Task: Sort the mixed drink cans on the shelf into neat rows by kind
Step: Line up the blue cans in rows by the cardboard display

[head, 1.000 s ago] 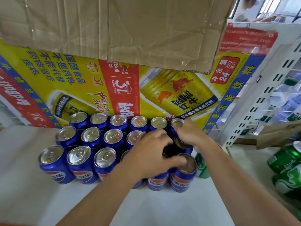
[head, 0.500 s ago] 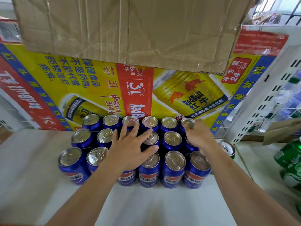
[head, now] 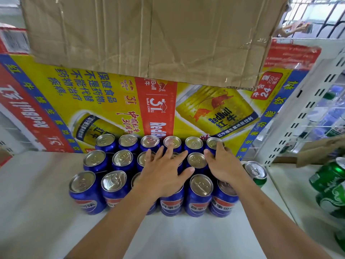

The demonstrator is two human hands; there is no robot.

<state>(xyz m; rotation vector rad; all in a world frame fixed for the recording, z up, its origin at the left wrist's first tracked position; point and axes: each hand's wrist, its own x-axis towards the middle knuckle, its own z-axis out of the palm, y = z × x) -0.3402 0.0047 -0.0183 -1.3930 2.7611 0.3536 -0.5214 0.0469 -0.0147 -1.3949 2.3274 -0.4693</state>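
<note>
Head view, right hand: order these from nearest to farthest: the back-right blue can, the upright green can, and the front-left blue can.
1. back-right blue can: back row, gripped by the right hand.
2. upright green can: just right of the wrist.
3. front-left blue can: front row, far left.

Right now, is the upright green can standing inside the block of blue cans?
No: the upright green can stands to the right of the blue cans, outside their rows.
</note>
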